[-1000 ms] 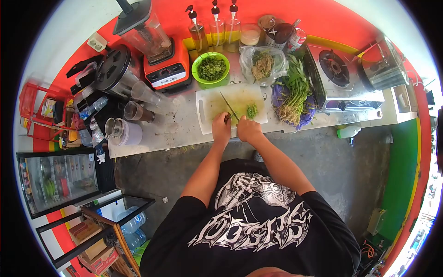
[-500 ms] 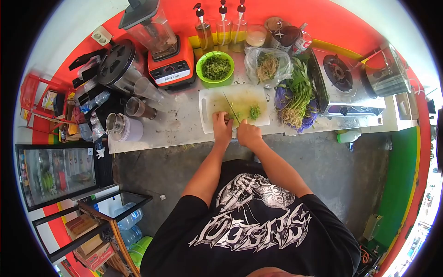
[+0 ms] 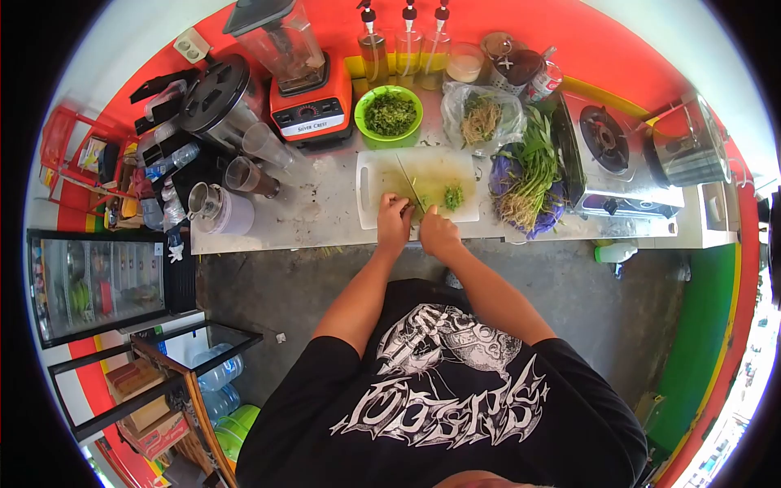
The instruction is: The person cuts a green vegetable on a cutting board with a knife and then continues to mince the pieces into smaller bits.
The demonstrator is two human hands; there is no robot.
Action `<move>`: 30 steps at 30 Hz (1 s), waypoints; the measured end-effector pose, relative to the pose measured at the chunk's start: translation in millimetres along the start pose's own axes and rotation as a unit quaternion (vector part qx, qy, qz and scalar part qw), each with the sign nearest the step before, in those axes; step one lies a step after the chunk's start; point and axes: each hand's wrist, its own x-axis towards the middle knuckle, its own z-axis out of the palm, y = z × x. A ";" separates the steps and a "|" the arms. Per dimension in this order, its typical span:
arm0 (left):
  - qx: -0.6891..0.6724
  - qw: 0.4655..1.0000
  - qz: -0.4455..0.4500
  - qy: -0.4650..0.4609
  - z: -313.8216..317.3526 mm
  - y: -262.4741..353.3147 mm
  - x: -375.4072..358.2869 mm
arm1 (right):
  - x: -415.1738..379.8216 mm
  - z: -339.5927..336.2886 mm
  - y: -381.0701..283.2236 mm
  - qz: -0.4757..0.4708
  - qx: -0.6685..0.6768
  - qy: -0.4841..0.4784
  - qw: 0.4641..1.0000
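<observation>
The white cutting board [image 3: 374, 183] lies on the bench [image 3: 317, 215], just in front of the green bowl [image 3: 390, 114]. The right hand [image 3: 438, 232], at the board's near edge, is closed around the knife [image 3: 409, 183] handle; the blade extends across the board. The left hand [image 3: 394, 220] rests curled, pressing herbs on the board. The chopped greens [image 3: 453, 196] lie on the board, right of the blade.
</observation>
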 end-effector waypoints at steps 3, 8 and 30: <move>0.015 1.000 0.018 0.017 1.0 -0.8 -2.5 | 3.1 -5.6 -10.5 -0.001 0.018 0.003 1.000; -0.024 1.000 -0.006 -0.007 -0.4 -4.3 -5.7 | -6.9 -13.8 -17.2 0.014 0.032 -0.033 0.999; 0.001 0.990 -0.132 0.056 17.2 -1.1 6.8 | 5.9 -12.4 -19.3 0.032 0.034 -0.048 0.998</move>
